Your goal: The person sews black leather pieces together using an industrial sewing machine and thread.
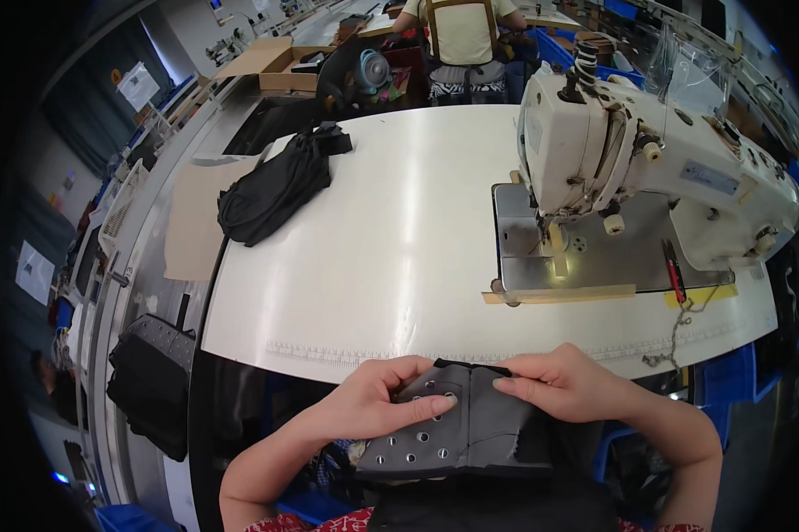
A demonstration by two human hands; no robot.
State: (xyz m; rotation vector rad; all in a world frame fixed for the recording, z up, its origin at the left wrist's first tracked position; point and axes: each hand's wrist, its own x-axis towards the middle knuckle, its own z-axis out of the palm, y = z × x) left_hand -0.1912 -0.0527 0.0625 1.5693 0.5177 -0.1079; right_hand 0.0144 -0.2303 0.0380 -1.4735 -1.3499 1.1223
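Grey, dotted with shiny eyelets (423, 437), and two hands are on it! The panel (486, 426) is held up just at the near edge of the bench (373, 222), a seam (468, 417) running down its middle. The left hand (377, 399) has the upper left, thumb laid across the face, its other fingers partly hidden behind. On the far side of the seam, the right hand (559, 386) pinches the top right corner. Neither hand is free; the top edge spans the gap between them.

The step looks like squaring up or checking that edge, well apart from the sewing machine (630, 151). And the next move? It seems to call for an even pull from both sides, layers kept from slipping, seam kept straight. Should the panel go to the machine, it would need lifting over the bench's edge, clear of the snips (674, 270) and chain (678, 332), with the black cloth (488, 501) below it trailing along. Far left on the bench lies a black bundle (275, 191).
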